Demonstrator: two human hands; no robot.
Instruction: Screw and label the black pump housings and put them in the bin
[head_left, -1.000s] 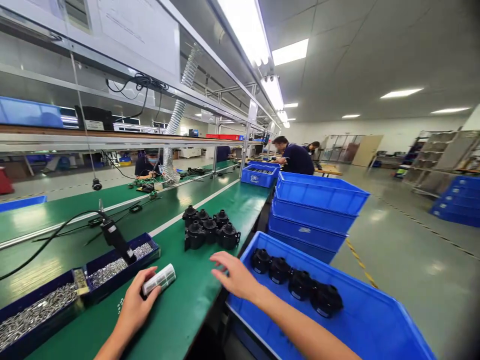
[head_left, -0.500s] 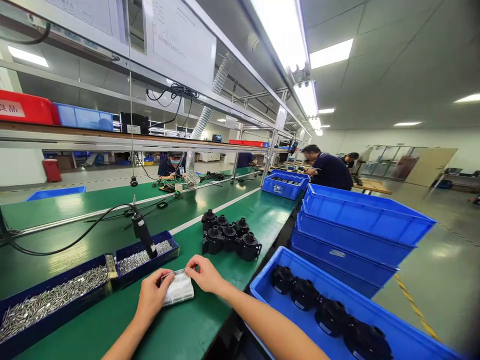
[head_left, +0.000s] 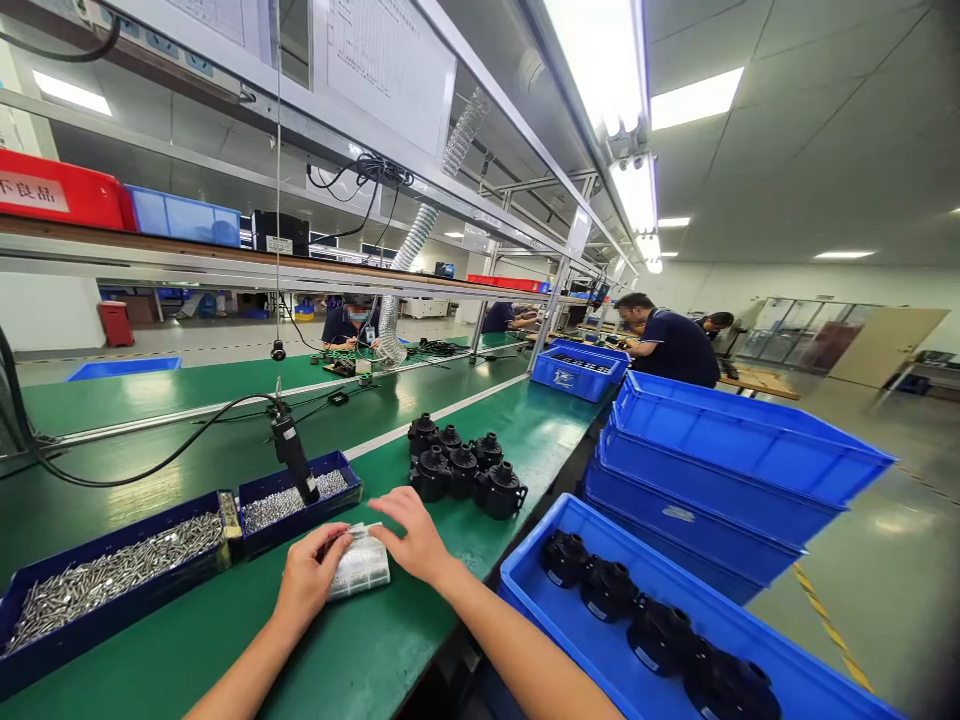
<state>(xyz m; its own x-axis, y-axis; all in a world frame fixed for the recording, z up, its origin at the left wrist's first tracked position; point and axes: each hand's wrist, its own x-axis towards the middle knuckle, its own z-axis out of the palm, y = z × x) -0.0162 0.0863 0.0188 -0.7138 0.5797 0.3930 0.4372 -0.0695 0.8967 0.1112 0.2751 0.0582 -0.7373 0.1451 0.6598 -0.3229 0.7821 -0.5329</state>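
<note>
Single head-worn view, facing forward and down, green bench (head_left: 360, 655) close below, far end seemingly indistinct.

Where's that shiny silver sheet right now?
In the head view, the silver sheet is below and left of centre, held in the left hand, with the right hand beside it and the black housings beyond.

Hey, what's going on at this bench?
Someone's left hand holds a curled silvery-white sheet over the green workbench. Their right hand is beside it, fingers spread; I can't tell whether it touches the sheet. Six black parts stand grouped just beyond, and four more sit in the blue bin on the right.
</note>
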